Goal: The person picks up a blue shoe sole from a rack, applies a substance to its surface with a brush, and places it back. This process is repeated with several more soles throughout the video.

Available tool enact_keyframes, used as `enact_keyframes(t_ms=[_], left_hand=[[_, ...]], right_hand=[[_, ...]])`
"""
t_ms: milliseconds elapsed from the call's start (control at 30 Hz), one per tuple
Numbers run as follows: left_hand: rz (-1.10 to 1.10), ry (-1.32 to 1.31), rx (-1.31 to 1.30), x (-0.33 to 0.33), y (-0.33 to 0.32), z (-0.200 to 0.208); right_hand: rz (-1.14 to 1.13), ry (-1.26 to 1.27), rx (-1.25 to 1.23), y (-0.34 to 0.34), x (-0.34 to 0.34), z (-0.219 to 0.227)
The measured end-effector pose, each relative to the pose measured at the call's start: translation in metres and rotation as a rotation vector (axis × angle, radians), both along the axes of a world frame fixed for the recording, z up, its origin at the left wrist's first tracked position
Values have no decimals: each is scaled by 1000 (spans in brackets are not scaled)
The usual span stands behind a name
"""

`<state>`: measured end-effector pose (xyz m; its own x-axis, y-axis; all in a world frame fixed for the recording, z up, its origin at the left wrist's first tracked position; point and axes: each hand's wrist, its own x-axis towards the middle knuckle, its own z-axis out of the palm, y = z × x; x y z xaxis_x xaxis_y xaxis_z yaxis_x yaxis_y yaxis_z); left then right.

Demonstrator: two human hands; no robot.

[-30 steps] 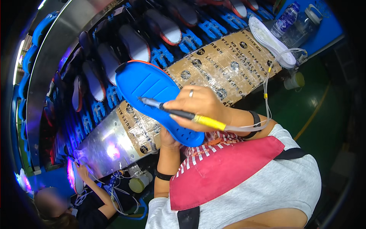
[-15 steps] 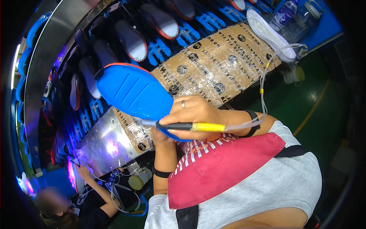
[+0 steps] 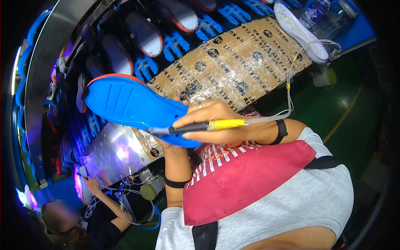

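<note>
R hand (image 3: 218, 118) is closed round a brush (image 3: 196, 127), thumb & fingers pinched on the black part, yellow part running back under the palm. L hand (image 3: 170, 145) grips a blue shoe sole (image 3: 121, 100) from below; fingertips show past the far edge, rest hidden by the sole, so can't tell exact finger placement.

Main relation: sole lies L of R grip & partly beneath it. Its long axis runs from the wide end, out to the upper L of both hands, down to the narrower holed end, right by R fingers & over L palm. So both hands are near the holed end; wide end sticks out unsupported, well apart from either. Brush lies approx. level, tip pointing L from the grip, over the sole's near edge betw. wide & holed ends; contact w/ the surface can't be told.

Clear tube (image 3: 266, 118) trails off R of the grip. Taped cardboard (image 3: 233, 62) is beyond it, white sole (image 3: 298, 29) well off to upper R.
</note>
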<state>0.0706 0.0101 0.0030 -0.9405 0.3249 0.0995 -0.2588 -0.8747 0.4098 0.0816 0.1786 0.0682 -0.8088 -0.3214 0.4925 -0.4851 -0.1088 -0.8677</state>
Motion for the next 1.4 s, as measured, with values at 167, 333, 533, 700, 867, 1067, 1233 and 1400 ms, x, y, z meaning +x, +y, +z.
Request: enact_keyframes(t_ms=[167,333,533,700,867,1067,1233,1400], left_hand=[[41,17,85,-5,-6,-9],[41,142,40,-10,-23,-13],[-67,109,139,-8,-25,12],[-57,141,-99,-18,-47,13],[-143,295,-368,-27,-66,17],[-221,-54,-524,-39,-74,25],[-358,28,-942,-44,-56,58],[-572,-67,-1048,-57,-46,60]], right_hand=[[161,23,25,-2,2,-3],[98,-102,34,3,1,1],[313,-25,99,5,0,0],[228,64,139,8,-6,-6],[451,92,415,18,-11,0],[302,271,276,9,-9,-8],[464,286,393,17,-11,-5],[317,290,341,6,-9,-13]])
